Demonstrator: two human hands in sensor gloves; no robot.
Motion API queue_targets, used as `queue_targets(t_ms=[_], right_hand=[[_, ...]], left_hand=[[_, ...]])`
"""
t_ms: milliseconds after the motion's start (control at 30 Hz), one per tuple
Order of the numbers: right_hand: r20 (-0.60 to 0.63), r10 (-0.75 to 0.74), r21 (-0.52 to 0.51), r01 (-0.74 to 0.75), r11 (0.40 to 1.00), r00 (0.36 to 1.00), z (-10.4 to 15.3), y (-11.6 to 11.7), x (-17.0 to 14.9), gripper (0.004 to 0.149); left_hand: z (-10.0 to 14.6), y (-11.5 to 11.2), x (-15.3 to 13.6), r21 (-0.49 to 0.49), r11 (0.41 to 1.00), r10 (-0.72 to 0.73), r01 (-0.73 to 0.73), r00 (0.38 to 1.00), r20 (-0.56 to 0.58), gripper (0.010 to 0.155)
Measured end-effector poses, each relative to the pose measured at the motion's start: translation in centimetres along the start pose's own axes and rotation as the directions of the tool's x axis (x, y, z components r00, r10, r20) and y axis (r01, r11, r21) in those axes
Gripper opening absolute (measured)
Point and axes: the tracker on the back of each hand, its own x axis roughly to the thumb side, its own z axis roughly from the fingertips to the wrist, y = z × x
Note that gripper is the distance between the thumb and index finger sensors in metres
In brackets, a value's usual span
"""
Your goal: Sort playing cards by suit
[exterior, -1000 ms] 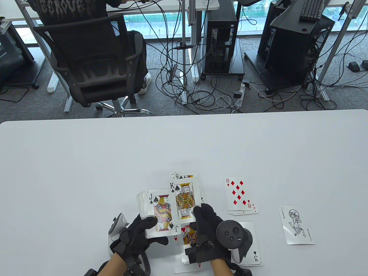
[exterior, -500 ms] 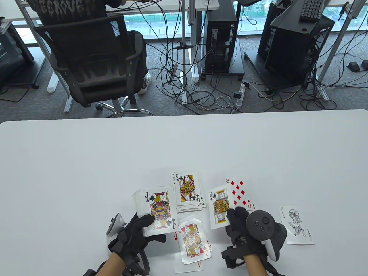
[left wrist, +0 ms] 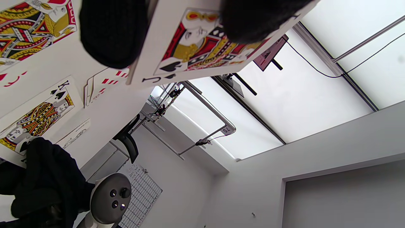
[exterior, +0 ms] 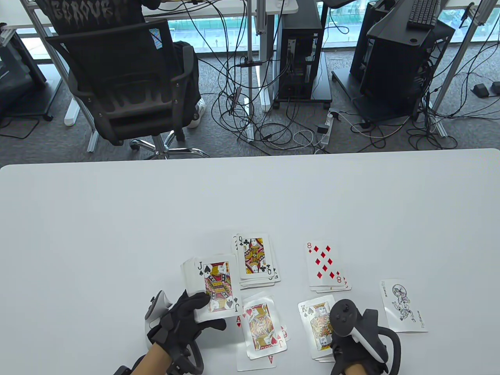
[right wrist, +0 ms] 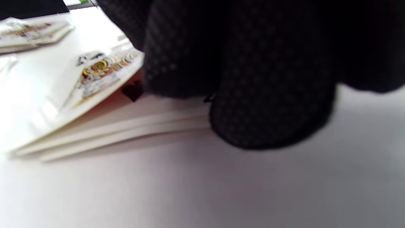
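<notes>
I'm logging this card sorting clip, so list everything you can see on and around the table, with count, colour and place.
Table: one, white, fills the lower part of the table view.
Held deck: one stack, jack of spades on top, near left of centre.
Club pile: one, queen of clubs on top, centre.
Heart pile: one, jack of hearts on top, near edge.
Diamond pile: one, red eight on top, right of centre.
Spade pile: one, king of spades on top, near right.
Joker: one, black and white, far right.
Office chair: one, black, behind the table.
Computer towers: two, black, on the floor.
Left hand: black glove, holds the deck.
Right hand: black glove, fingers on the king.
</notes>
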Motion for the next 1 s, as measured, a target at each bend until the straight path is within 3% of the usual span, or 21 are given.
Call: queue_targets(t_ms=[467, 667, 833, 933, 1000], right_hand=[[-0.037, 0.282, -0.038, -0.284, 0.958, 0.959, 0.1, 1.0, 1.3, 0.049], [-0.071, 0.376, -0.042, -0.380, 0.924, 0.924, 0.4, 0.2, 2.2, 0.054], [0.017, 0.205, -0.166, -0.199, 0.966, 0.979, 1.3, -2.9, 4.5, 0.055], [0.211, 0.039, -0.294, 0.025, 0.956, 0.977, 2.3, -4.7, 7.5, 0.055], [0.358, -0.048, -0.349, 0.182, 0.919, 0.932, 3.0, -5.2, 9.6, 0.056]], left_hand=[[0.0, 0.0, -0.1, -0.001, 1.000, 0.001, -0.001, 1.000, -0.003, 0.053], [0.0, 0.0, -0.1, -0.006, 1.000, 0.000, 0.000, 1.000, 0.000, 0.052], [0.0, 0.1, -0.1, -0.010, 1.000, -0.001, 0.001, 1.000, 0.000, 0.053], [-0.1, 0.1, -0.2, -0.011, 1.000, -0.001, 0.000, 1.000, -0.004, 0.052], [-0.1, 0.0, -0.2, -0.016, 1.000, -0.003, 0.003, 1.000, -0.006, 0.053]])
